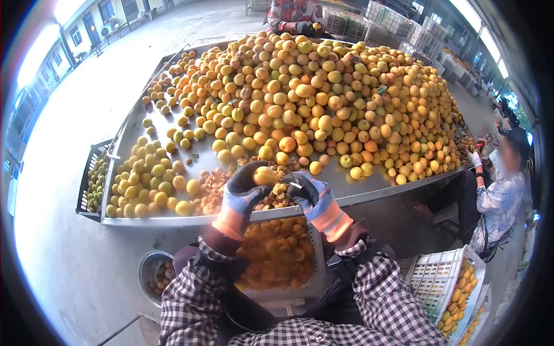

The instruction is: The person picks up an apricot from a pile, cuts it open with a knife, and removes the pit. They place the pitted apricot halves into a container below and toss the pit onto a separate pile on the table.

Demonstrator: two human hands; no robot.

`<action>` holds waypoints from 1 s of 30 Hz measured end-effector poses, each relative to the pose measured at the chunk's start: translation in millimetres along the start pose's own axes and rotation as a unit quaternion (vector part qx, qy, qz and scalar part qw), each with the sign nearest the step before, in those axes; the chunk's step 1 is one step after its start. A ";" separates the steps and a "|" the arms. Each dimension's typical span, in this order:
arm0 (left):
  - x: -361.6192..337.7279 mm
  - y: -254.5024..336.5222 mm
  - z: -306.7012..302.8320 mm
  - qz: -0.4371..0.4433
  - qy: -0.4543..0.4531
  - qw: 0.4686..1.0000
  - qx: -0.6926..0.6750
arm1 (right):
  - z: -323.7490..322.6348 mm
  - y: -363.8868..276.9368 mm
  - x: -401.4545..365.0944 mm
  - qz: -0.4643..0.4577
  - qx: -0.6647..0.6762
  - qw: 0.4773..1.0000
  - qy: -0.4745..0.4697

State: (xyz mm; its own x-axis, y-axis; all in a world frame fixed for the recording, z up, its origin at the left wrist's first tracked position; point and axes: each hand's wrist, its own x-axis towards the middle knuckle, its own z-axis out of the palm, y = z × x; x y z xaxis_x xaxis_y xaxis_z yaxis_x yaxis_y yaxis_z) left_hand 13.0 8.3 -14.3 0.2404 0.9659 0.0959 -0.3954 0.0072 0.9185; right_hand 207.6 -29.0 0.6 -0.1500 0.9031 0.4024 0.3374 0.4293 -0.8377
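My left hand (238,196), in a grey, black and orange work glove, is closed round a yellow-orange apricot (264,176) over the near edge of the metal table. Beside it, my right hand (316,202), gloved alike, is closed on a small thin tool with a white end (295,185); the rest of it is hidden by the fingers. Brown scraps and pieces of fruit (214,187) lie just beyond and left of my hands. Below the edge, between my knees, a crate (318,254) holds many orange fruit pieces, somewhat blurred.
A large heap of apricots (323,98) covers much of the metal table (135,124). Greener ones fill a black crate (86,210) at left. A metal bucket (145,277) stands low left, a white crate (424,277) low right. Co-workers sit right (499,199) and stand opposite (291,14).
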 end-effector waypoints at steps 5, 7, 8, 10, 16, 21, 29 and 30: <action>0.9 1.5 -1.2 -0.018 -0.046 0.998 -0.045 | -3.4 -2.4 -4.2 0.016 -0.026 0.997 -0.064; 0.8 4.9 0.9 -0.031 -0.048 0.998 -0.019 | -4.7 -1.6 -5.4 0.037 -0.015 0.996 -0.085; 1.3 4.3 0.4 -0.032 -0.049 0.998 -0.019 | -5.4 0.3 -5.9 0.034 -0.020 0.995 -0.090; 2.7 3.2 -0.9 -0.037 -0.045 0.998 -0.008 | -7.3 1.6 -6.6 0.032 -0.027 0.995 -0.094; 1.9 4.6 -1.2 -0.044 -0.035 0.998 0.016 | -3.9 5.6 -10.8 0.039 -0.041 0.995 -0.083; 3.5 -1.4 -8.5 0.018 -0.067 0.994 0.086 | -3.6 11.6 -13.5 0.026 -0.093 0.991 -0.091; -8.1 3.4 1.3 -0.017 -0.064 0.998 0.023 | 16.1 18.2 -20.5 0.045 0.028 0.994 -0.092; -7.9 4.1 3.0 -0.017 -0.066 0.997 0.024 | 16.8 17.7 -20.1 0.052 0.037 0.993 -0.096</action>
State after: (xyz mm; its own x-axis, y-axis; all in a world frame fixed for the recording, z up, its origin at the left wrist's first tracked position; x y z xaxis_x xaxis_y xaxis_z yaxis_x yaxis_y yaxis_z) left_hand 12.2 -0.1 -10.1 0.3682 0.9232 0.1104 -0.3421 0.0241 0.9394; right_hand 201.0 -39.3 -28.5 -0.2944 0.9250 0.2404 0.2916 0.3265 -0.8991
